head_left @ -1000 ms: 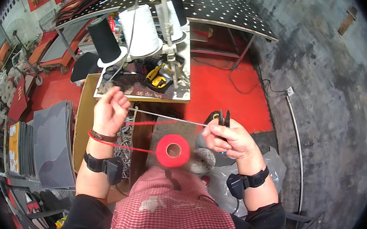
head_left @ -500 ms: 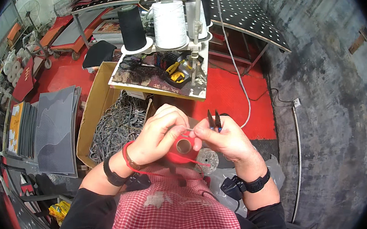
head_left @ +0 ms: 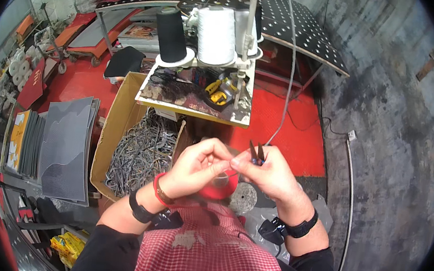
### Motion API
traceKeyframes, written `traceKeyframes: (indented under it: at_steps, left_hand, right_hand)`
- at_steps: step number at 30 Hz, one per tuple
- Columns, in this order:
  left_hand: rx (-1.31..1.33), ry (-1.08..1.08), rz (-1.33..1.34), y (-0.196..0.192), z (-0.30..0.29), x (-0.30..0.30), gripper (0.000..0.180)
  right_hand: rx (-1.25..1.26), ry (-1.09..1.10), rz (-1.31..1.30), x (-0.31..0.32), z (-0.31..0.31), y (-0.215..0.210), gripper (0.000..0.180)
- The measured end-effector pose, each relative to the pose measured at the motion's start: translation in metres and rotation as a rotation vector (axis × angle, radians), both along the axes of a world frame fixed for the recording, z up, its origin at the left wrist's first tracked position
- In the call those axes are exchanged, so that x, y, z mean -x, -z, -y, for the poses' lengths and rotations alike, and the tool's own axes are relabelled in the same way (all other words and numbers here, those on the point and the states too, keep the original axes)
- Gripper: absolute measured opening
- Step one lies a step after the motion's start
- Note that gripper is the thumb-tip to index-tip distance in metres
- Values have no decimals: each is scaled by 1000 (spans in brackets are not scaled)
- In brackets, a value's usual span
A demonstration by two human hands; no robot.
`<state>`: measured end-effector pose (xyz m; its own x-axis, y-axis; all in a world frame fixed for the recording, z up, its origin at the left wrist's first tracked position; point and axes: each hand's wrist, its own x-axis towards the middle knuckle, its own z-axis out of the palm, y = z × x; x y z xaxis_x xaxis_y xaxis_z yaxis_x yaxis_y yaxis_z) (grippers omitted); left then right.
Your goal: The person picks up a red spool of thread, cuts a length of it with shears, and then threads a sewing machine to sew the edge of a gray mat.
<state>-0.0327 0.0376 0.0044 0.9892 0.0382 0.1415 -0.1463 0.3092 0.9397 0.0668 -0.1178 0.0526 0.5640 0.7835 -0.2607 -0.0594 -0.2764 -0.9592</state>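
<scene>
My left hand (head_left: 198, 166) is closed in a pinch, its thumb and forefinger meeting the fingertips of my right hand (head_left: 271, 175). A thin pale thread (head_left: 221, 177) shows just below the pinched fingertips; its ends are hard to follow. Tucked in my right hand are small thread snips (head_left: 256, 153), their dark blades apart and pointing away from me, with a bit of blue at the grip. Under both hands sits a red spool (head_left: 220, 190), partly covered by them. Beside it to the right lies a grey round disc (head_left: 243, 198).
Ahead stands a small table (head_left: 188, 109) bearing a black thread cone (head_left: 171, 36), a white thread cone (head_left: 215, 36) and a yellow-and-black tool (head_left: 220, 91). On the left, a cardboard box (head_left: 108, 135) holds tangled grey strips (head_left: 139, 151). Grey mats (head_left: 67, 147) lean farther left.
The loose red strand that crossed in front of the spool no longer shows. My hands have shifted slightly right, fingertips now meeting, and my view has turned a little.
</scene>
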Motion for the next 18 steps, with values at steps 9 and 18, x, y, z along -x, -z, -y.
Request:
traceKeyframes:
  at_steps: [9,18]
  left_hand:
    - [-254,-316,69,25,-18,31,3]
    - [-131,-456,-5,37,-34,67,9]
  right_hand:
    - [-274,484,558,-97,-112,38,19]
    - [-129,708,1184,-188,-189,51,13]
